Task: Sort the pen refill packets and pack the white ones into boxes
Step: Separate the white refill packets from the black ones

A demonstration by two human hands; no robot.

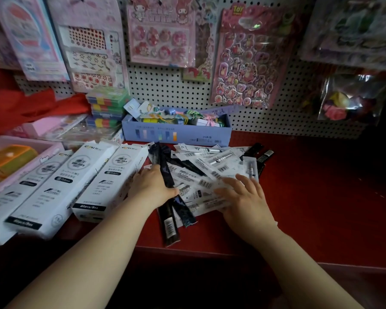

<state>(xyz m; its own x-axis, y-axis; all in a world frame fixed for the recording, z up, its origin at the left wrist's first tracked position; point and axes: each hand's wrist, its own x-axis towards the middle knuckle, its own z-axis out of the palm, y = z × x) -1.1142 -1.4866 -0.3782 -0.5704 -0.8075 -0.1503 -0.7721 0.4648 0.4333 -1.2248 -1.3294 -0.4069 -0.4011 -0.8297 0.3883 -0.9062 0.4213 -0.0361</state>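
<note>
White pegboard [165,85] hung with sticker sheets [243,63] backs a red tabletop [321,186]. A loose pile of white packets [201,172] lies in the middle of it, just in front of a blue box [176,134] filled with small stationery. The left hand [151,186] grips a bundle of black packets [163,166] at the pile's left edge, its thumb curled over them. The right hand [245,197] rests on the white packets with fingers spread and straight, holding nothing. Three long white boxes [107,181] lie side by side to the left, the nearest touching the left hand's fingers.
</note>
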